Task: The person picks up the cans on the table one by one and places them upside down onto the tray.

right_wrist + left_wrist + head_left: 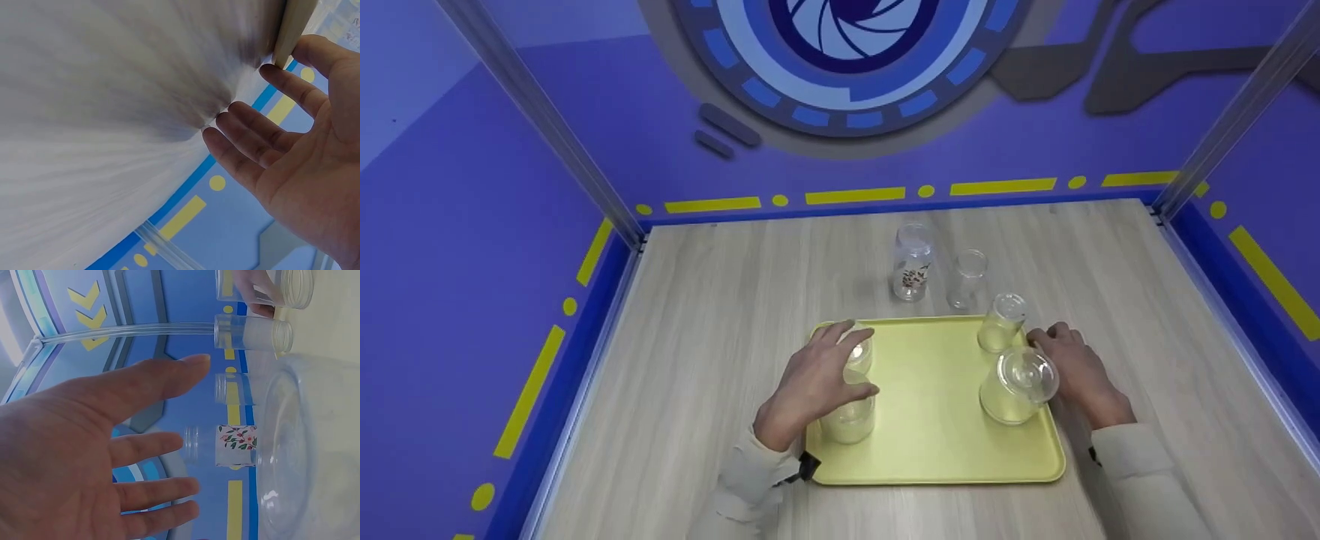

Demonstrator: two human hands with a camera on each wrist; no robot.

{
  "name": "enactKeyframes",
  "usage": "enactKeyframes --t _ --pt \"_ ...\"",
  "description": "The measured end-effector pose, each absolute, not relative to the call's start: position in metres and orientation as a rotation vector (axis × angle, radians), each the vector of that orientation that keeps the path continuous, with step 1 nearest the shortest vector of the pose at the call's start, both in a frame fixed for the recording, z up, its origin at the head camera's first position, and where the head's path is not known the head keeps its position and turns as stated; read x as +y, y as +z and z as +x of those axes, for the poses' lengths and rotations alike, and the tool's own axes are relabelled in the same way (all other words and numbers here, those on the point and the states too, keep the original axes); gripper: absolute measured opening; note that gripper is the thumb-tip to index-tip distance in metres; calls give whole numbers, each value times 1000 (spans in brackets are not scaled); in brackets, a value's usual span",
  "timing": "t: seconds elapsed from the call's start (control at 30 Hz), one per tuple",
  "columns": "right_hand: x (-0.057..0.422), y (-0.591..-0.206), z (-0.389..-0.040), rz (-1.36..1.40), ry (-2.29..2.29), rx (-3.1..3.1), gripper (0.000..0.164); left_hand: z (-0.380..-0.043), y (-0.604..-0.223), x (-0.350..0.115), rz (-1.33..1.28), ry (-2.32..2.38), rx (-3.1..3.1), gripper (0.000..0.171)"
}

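A purple-blue wall (607, 142) with yellow dashes is rising beyond the yellow tray (926, 397), and a pale wood-grain table (705, 337) is spreading out beneath it and on all sides. The tray itself is lying flat on that table between a person's two hands, carrying four clear jars. Pale sleeves (1140, 469) are coming in from the tray's near side. The left hand (814, 379) is hanging over the tray's left edge, its fingers spreading wide and its thumb standing apart from them, with nothing pinched between. The right hand (1076, 371) is resting just outside the tray's right edge, forefinger and thumb meeting the rim and the other fingertips lying against the table; I cannot tell whether the thumb and forefinger are pinching the rim or merely touching it. Of the glassware, the wide jar (1020, 386) is standing on the tray close to its right edge. A flower-printed bottle (913, 259) is standing off the tray, beyond its far edge. The front jar (851, 426) is sitting at the tray's left side, partly covered by the left hand, and the rear jar (861, 358) is sitting farther back along that same side, largely hidden. A narrower jar (1000, 330) is occupying the tray's far right corner, while a slim glass (966, 277) is standing just past the far edge. A small black strap piece (808, 466) is showing at the tray's near left corner, by the left cuff.
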State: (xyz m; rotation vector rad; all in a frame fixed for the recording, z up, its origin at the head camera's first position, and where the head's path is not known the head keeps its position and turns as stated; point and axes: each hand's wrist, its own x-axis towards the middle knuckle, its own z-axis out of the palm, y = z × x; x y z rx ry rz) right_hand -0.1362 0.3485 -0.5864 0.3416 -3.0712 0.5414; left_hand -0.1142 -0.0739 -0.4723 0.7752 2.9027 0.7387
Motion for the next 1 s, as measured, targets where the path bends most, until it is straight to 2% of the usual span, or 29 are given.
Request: enactKeyframes --t 0.33,0.83,1.0 --pt "349 -588 -136 352 535 -3059 33 -134 -468 -72 757 770 2893 80" --pt "349 -587 -137 362 512 -3050 31 -166 -467 -68 766 781 2979 71" --pt "350 -590 -138 354 509 -3052 31 -175 -468 -64 735 800 2986 74"
